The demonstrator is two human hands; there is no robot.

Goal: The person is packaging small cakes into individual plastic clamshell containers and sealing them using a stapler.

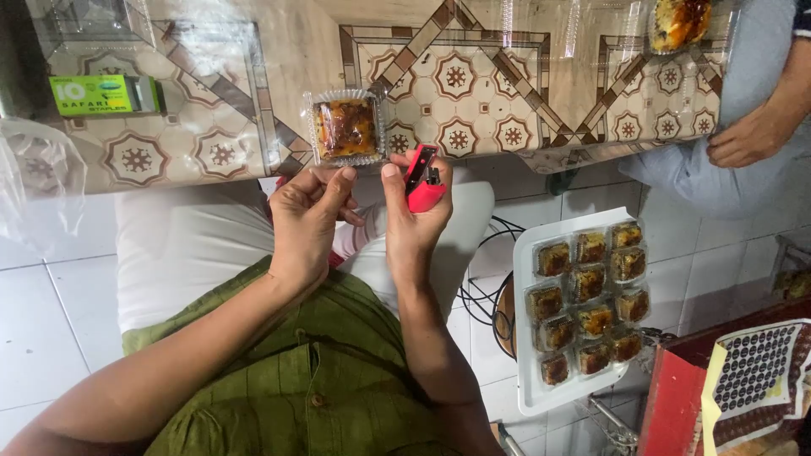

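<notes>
My right hand (414,221) grips a small red stapler (421,177), held upright near the table's edge. My left hand (309,215) is beside it, fingers curled, with the thumb and fingertips pinched close together; whether anything small lies between them I cannot tell. Just beyond both hands a square piece of brown cake in a clear plastic box (345,128) sits on the patterned table (473,84), near its front edge.
A green box of staples (101,95) lies at the table's left. A white tray (530,321) holding several packed cakes stands at the lower right. Another person's hand (748,139) rests at the right, with another cake box (680,21) above.
</notes>
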